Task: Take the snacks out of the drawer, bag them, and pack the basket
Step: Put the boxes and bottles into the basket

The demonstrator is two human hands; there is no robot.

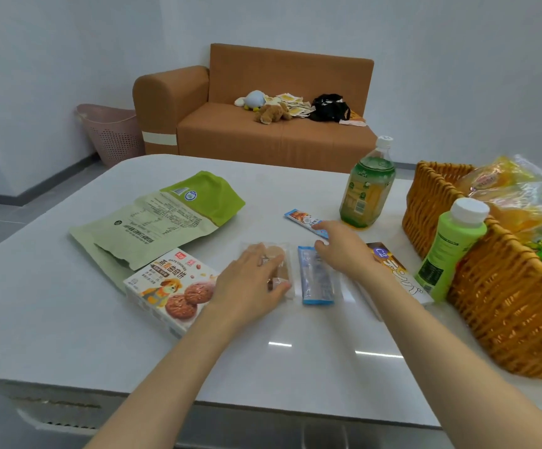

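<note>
On the white table point(68, 319) lie several snacks. My left hand point(250, 280) grips a clear-wrapped biscuit packet point(277, 254), fingers over it and thumb at its near edge. Right of it lies a light-blue packet point(316, 283). My right hand point(341, 246) reaches over that packet, and its fingertips touch a thin blue sachet point(300, 218) with the fingers fairly straight. A white and brown box point(396, 270) lies partly under my right forearm. The wicker basket point(496, 303) at the right holds yellow and green snacks in clear bags point(522, 196).
A cookie box point(172, 286) and a large green pouch point(165, 222) lie to the left. A tall green tea bottle point(366, 189) stands behind the sachet, and a small green bottle point(451, 247) leans on the basket. An orange sofa point(263, 137) and a pink bin point(114, 137) stand beyond the table.
</note>
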